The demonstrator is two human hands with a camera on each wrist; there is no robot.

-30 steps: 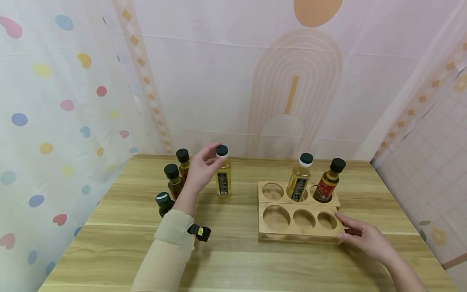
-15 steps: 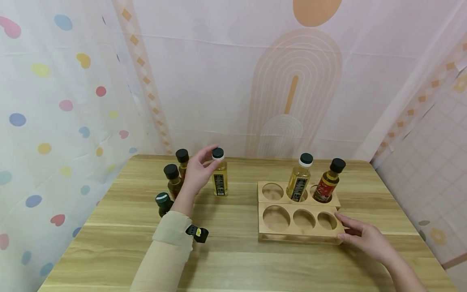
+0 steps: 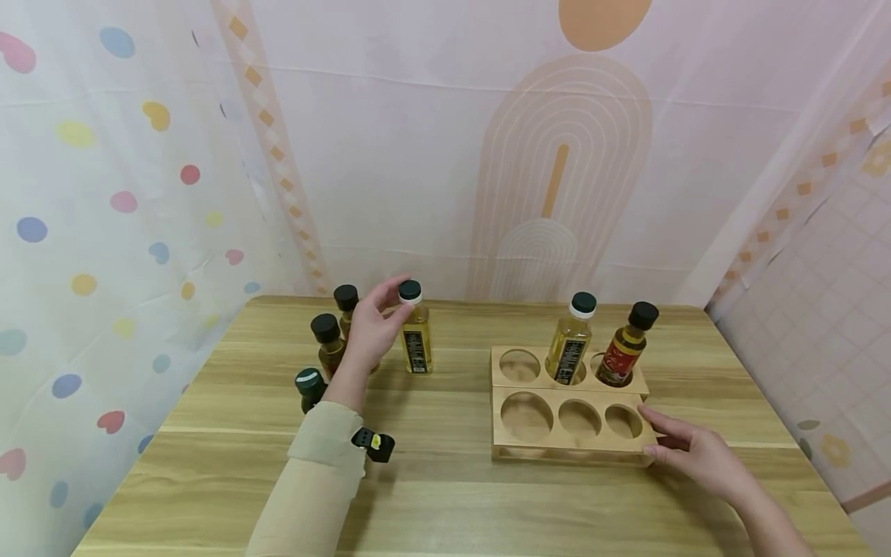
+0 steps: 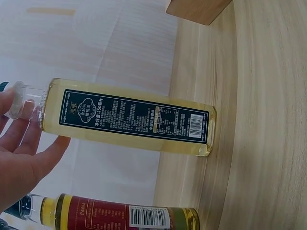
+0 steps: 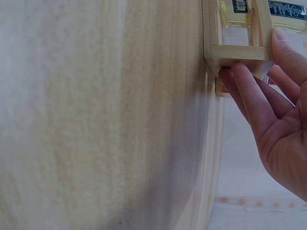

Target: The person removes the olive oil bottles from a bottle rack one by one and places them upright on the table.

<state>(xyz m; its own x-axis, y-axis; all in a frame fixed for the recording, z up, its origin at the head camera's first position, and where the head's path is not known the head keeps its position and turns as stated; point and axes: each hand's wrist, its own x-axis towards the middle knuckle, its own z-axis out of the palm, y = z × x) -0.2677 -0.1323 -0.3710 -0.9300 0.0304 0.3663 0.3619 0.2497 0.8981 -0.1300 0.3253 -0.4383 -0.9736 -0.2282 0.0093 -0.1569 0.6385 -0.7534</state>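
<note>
My left hand (image 3: 372,329) grips a clear bottle of yellow oil (image 3: 417,348) round its neck, just below the dark green cap. The bottle stands upright with its base at the tabletop; in the left wrist view its black label with a barcode faces the camera. My right hand (image 3: 703,456) holds the near right corner of a two-tier wooden bottle rack (image 3: 605,442), thumb on the upper board and fingers against the end (image 5: 240,52). A matching oil bottle (image 3: 569,348) and a red-labelled bottle (image 3: 619,359) lean in the rear tier's middle and right holes.
Left of my left hand stand two black-capped bottles (image 3: 330,352) and a dark green-capped bottle (image 3: 311,391), partly hidden by my arm. The rack's rear left hole and three front holes hold nothing. A patterned curtain (image 3: 418,155) hangs behind the wooden table (image 3: 445,510).
My left hand has shifted a little to the left together with the oil bottle. My right hand and the rack have stayed in place.
</note>
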